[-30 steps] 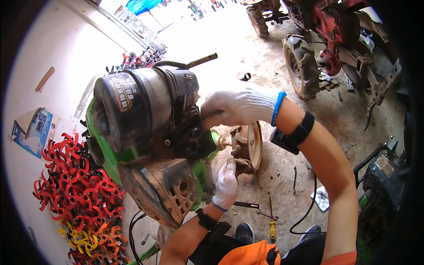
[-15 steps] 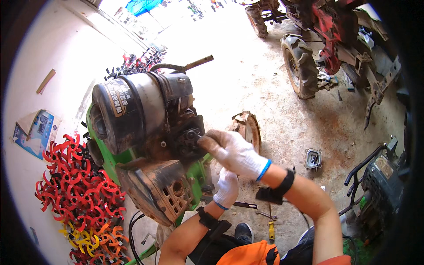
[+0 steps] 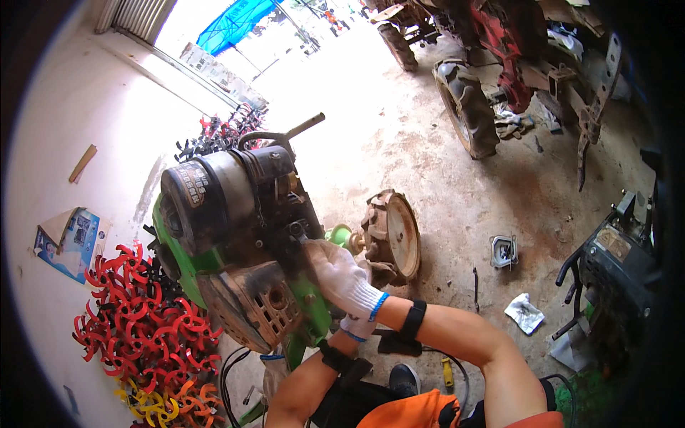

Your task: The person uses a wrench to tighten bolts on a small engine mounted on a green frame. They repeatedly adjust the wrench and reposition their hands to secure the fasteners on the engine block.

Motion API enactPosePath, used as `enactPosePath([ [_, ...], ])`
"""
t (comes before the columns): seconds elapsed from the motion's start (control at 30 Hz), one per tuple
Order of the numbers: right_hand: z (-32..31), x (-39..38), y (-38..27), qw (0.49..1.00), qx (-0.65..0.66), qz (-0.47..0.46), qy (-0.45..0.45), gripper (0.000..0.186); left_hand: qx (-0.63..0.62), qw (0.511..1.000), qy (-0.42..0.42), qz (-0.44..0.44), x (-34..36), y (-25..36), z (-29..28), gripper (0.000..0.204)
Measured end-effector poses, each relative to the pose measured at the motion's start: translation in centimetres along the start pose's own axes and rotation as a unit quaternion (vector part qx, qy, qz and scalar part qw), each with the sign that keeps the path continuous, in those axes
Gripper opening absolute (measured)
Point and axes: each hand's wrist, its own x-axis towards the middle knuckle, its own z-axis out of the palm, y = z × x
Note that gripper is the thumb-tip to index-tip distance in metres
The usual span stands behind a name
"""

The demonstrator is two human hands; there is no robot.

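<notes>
Engine at nine o'clock from centre, right hand at its four-o'clock edge, left hand mostly hidden behind. Can't tell either grip! Wheel close at three; floor opens toward two, red blades crowd eight.

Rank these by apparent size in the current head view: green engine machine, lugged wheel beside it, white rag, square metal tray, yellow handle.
1. Green engine machine
2. Lugged wheel
3. White rag and square metal tray: too close to rank
4. Yellow handle
</notes>
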Motion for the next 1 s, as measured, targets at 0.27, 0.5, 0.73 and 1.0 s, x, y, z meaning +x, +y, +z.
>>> enactPosePath([
  [0.27,1.2,-2.3,0.5,0.994,-0.110,0.008,-0.011,0.052,0.014,1.000,0.004,-0.009,-0.2,1.5,0.7,0.051],
  [0.5,-6.5,-1.1,-4.6,0.962,-0.230,-0.104,-0.102,0.032,-0.052,0.993,0.095,0.049,-1.6,4.5,7.1,0.048],
  [0.73,-9.2,4.3,-11.6,0.883,-0.396,-0.123,-0.218,0.033,0.111,0.991,0.076,0.024,-0.1,8.1,10.3,0.055],
  [1.0,-8.2,8.9,-13.7,0.799,-0.477,-0.161,-0.330,0.028,0.091,0.994,0.048,0.022,-0.2,7.4,9.3,0.048],
])
